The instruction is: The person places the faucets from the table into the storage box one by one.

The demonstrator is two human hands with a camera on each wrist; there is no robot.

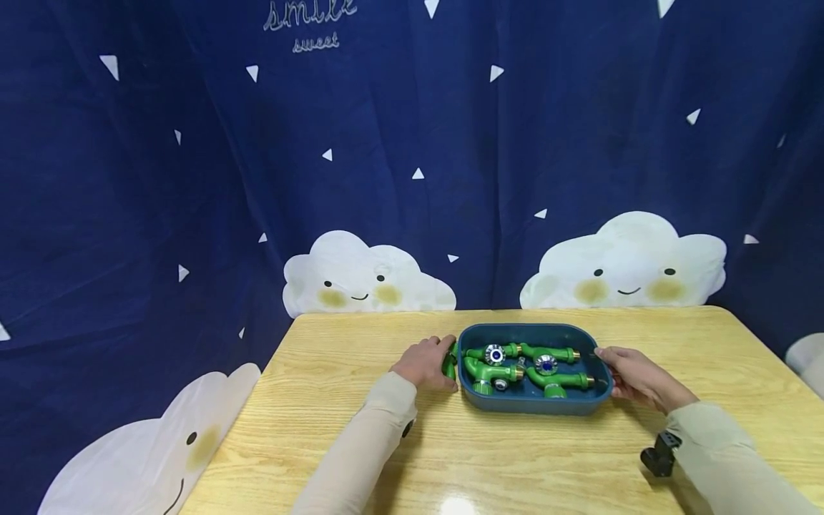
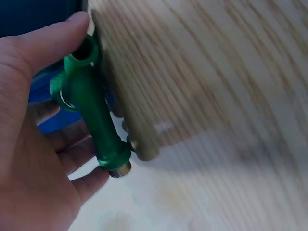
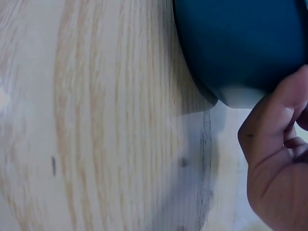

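A dark blue oblong tub [image 1: 541, 406] sits on the table, holding several green taps [image 1: 492, 373] with brass threaded ends; round chrome handles with blue centres show on some. At the tub's left end, my left hand [image 1: 425, 363] holds another green tap [image 2: 98, 115] outside the wall. In the left wrist view the thumb lies by this tap's open end and the fingers curl behind it. My right hand [image 1: 640, 375] grips the tub's right end, thumb at the rim; its other fingers are partly hidden below.
The light wooden table [image 1: 515, 465] runs to a back edge just behind the tub. Beyond it hangs a dark blue curtain [image 1: 386, 143] printed with white clouds and triangles. A small black device [image 1: 659, 454] is strapped at the right wrist.
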